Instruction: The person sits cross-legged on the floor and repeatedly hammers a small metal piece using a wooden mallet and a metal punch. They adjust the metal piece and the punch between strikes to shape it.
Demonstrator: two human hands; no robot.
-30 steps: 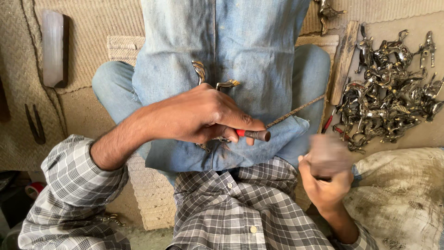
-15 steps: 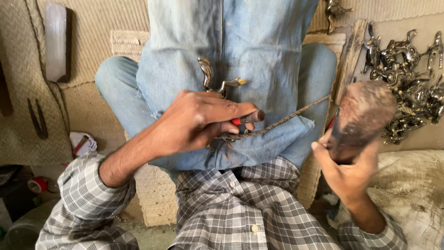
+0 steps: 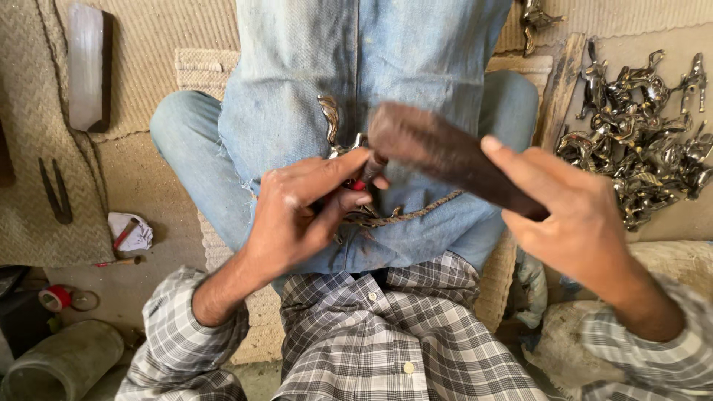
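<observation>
Hands: two; mallet, perhaps one.

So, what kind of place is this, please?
Probably a small metal craft workshop where the person works seated on the floor. A pile of small metal figures lies on the right, woven mats cover the ground, and the right hand holds a dark wooden mallet over a metal piece.
</observation>
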